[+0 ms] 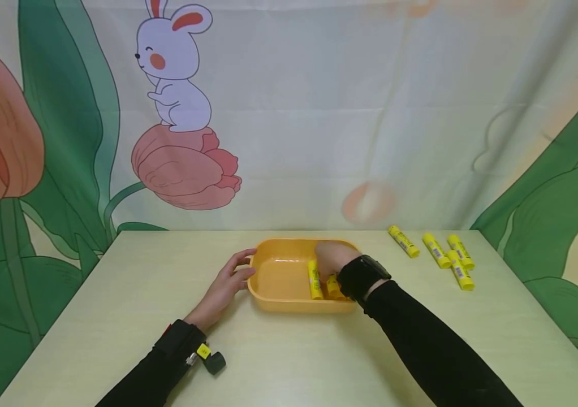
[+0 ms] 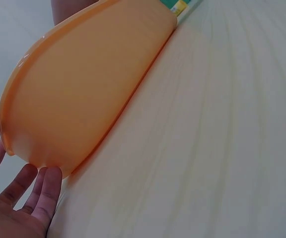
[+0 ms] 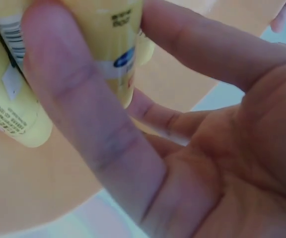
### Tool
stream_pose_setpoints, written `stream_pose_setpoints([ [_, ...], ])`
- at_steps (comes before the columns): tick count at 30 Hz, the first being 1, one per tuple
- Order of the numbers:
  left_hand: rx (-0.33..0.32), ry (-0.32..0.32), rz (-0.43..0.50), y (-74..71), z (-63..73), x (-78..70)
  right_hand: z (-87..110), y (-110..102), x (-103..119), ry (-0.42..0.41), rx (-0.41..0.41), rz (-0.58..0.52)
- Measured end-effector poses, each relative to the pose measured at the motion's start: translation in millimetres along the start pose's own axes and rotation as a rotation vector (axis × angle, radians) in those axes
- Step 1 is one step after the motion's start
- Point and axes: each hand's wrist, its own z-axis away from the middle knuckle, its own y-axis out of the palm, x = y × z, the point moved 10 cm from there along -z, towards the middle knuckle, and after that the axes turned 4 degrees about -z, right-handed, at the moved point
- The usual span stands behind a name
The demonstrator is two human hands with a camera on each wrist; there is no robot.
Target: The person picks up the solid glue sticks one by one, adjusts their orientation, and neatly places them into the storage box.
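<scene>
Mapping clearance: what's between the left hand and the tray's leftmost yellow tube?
Head view: only the tray, its left wall and bare floor, between left hand and tube.

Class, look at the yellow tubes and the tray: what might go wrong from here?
1. The right hand holds a tube close to another tube lying in the tray; setting it down might knock that one askew.
2. The left hand touches only the tray's left end, so a push from the right hand might shift the tray.
3. One loose tube lies near the far edge of the table; if bumped, it could roll off.
</scene>
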Motion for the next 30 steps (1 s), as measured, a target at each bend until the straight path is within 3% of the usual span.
stream_pose_setpoints([
  [8,0.007,0.005,0.0,0.8,0.2,0.1,3.1,1.9,6.7,-0.014,-0.007,0.081],
  [18,-0.003,0.0,-0.013,0.8,0.5,-0.7,1.4,6.1,-0.7,0.07,0.036,0.025],
  [26,-0.002,-0.007,-0.008,0.4,-0.4,1.2,3.2,1.5,0.4,0.014,0.019,0.056],
  [30,-0.005,-0.009,-0.008,0.3,-0.4,0.9,3.4,-1.3,-6.2,0.044,0.035,0.02],
])
